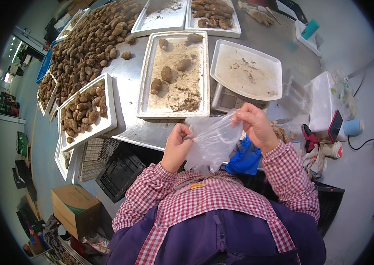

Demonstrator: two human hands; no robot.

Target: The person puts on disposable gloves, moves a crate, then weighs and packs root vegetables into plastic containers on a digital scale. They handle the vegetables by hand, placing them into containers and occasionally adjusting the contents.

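Head view: both hands work a clear plastic bag (213, 141) in front of the apron (222, 196), at the table's near edge. The left hand (176, 148) pinches the bag's left side between thumb and fingers. The right hand (258, 126) pinches its right upper part, a bit farther from the body. Bag is stretched between the two, crumpled, lower part hanging down; can't tell if its mouth is open.

Just beyond the bag, slightly left: long white tray (142, 95) with five brown tubers (166, 74) lying apart and dirt scattered, thickest at the near end. Right of it, a scale (227, 100) with a dirty white pan (246, 79) on top. Left, a tilted white tray (111, 104) part full of tubers; beyond it, a big tuber pile (85, 51) on the table (125, 81). Two more white trays at the far side, the right one holding tubers. Glove (260, 17) far right, teal cup (310, 28) near it.

Blue cloth-like thing (245, 160) below the right hand. White box (320, 97) to the right, blue roll (353, 127) beside it. Near left, low: black crate (120, 176), cardboard box (75, 210).
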